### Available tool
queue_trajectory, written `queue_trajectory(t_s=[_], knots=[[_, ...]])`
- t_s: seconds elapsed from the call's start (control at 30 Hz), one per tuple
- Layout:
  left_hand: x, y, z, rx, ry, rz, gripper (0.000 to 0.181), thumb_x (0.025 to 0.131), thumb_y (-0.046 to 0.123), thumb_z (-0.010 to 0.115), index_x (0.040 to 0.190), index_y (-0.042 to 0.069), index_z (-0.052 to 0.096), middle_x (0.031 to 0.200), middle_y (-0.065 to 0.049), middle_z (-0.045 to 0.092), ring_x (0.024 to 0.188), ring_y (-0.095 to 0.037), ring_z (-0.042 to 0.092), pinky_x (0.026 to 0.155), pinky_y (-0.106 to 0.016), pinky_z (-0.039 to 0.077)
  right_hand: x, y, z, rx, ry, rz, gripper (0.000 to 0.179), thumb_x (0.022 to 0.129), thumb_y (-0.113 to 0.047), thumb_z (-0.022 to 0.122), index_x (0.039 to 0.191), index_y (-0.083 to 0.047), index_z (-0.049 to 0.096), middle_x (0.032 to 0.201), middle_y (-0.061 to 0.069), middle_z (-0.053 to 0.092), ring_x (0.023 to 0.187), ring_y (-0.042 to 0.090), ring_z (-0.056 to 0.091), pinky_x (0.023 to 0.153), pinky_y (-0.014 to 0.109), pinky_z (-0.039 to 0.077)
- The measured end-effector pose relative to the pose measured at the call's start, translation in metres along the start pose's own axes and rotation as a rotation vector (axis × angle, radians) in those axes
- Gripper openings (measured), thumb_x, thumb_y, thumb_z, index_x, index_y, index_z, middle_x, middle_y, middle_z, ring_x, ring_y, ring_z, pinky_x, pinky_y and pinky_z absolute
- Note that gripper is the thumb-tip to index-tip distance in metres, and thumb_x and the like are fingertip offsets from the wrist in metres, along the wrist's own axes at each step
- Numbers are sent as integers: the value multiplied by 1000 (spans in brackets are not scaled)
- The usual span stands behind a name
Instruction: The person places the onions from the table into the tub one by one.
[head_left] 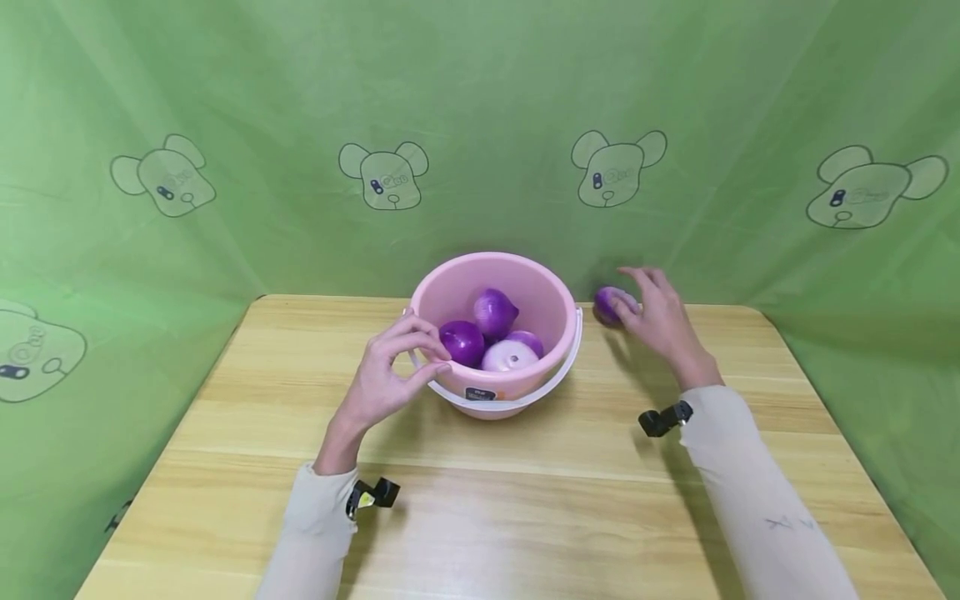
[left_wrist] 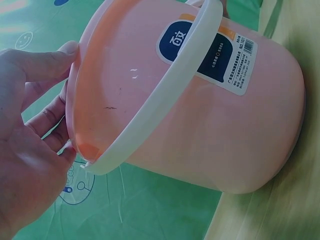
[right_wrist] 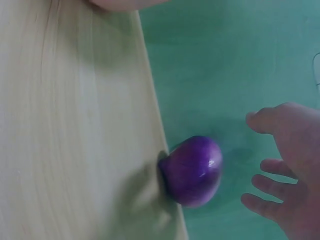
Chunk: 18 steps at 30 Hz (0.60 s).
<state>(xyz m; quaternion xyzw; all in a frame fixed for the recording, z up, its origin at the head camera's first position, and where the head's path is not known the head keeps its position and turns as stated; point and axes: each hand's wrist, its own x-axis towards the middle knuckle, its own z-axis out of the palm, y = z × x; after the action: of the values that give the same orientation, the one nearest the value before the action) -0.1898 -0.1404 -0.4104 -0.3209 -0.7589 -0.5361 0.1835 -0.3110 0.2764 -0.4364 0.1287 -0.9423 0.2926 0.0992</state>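
A pink bucket [head_left: 517, 385] with a white handle [left_wrist: 165, 95] stands on the wooden table, with several purple onions [head_left: 495, 314] inside. My left hand [head_left: 386, 375] pinches the bucket's rim on its near left side, thumb on one face and fingers on the other. To the right of the bucket, one more purple onion [right_wrist: 194, 171] lies at the table's back edge. Just over it is my right hand [head_left: 660, 321], its thumb and fingers spread apart; in the right wrist view a gap shows between this hand and the onion.
The light wood table [head_left: 480, 508] reaches back to a green curtain [head_left: 495, 100] printed with bear faces, which also hangs at both sides. A label [left_wrist: 225, 57] is stuck on the bucket's outside. Both sleeves carry a small black device [head_left: 666, 418] at the wrist.
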Motion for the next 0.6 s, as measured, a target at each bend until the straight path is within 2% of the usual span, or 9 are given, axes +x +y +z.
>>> queue_trajectory(t_s=[0.4, 0.6], knots=[[0, 1, -1, 9, -8, -3, 15, 82, 2, 84, 94, 9, 77, 104, -5, 70, 96, -22, 64, 126, -50, 21, 8, 12, 10, -4, -84, 60, 65, 99, -21, 68, 156, -8, 38, 154, 35, 30, 135, 59, 35, 103, 82, 32], [0, 2, -1, 14, -2, -20, 18, 79, -3, 84, 93, 6, 77, 103, -12, 70, 96, -24, 64, 125, -53, 23, 10, 16, 14, 2, -115, 82, 65, 98, -17, 69, 154, -6, 38, 154, 37, 28, 135, 60, 34, 102, 81, 35]])
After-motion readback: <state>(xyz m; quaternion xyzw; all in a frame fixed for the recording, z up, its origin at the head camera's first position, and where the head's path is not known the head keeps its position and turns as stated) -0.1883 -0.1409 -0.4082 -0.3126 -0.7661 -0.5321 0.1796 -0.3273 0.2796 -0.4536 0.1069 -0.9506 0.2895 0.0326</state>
